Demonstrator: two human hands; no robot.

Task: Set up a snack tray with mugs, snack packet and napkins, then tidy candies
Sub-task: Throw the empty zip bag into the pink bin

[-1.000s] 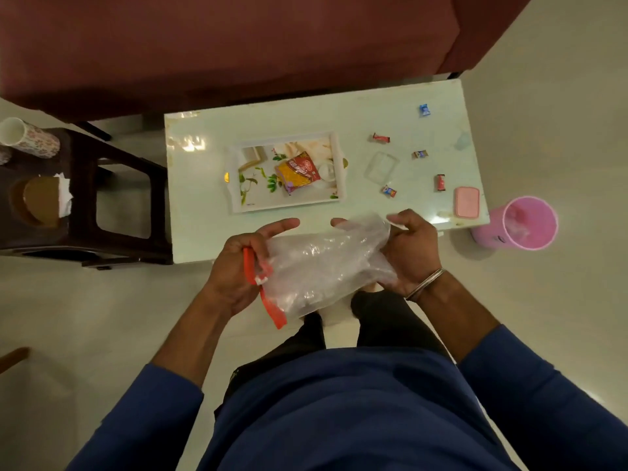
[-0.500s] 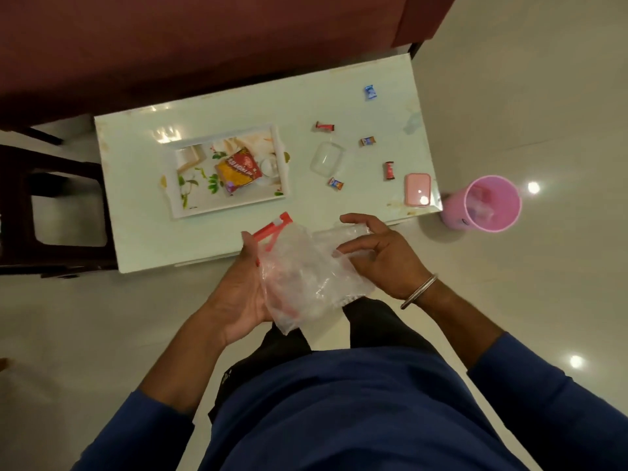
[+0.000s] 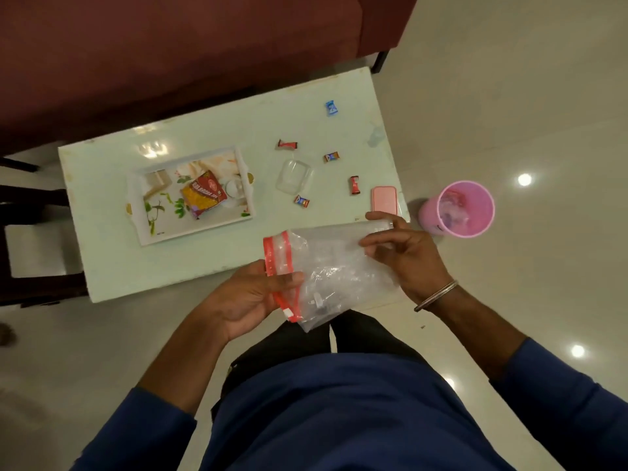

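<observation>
A clear zip bag (image 3: 334,266) with a red seal strip hangs over the table's near edge between both hands. My left hand (image 3: 249,297) pinches the bag at its red mouth end. My right hand (image 3: 401,253) holds the bag's other end with curled fingers. A white floral tray (image 3: 149,232) on the table carries a red and yellow snack packet (image 3: 203,195) and a clear mug (image 3: 235,189). Several wrapped candies lie loose on the table, among them a blue one (image 3: 331,108) and a red one (image 3: 354,185).
A clear plastic box (image 3: 294,176) and its pink lid (image 3: 384,199) sit on the pale table (image 3: 112,266). A pink bin (image 3: 457,209) stands on the floor to the right. A maroon sofa (image 3: 170,45) runs behind, and dark wooden furniture (image 3: 30,198) stands left.
The bag has been turned and spread out flat between my hands, its red strip now at the left. The camera view has shifted, and my right hand moved up to the bag's far end.
</observation>
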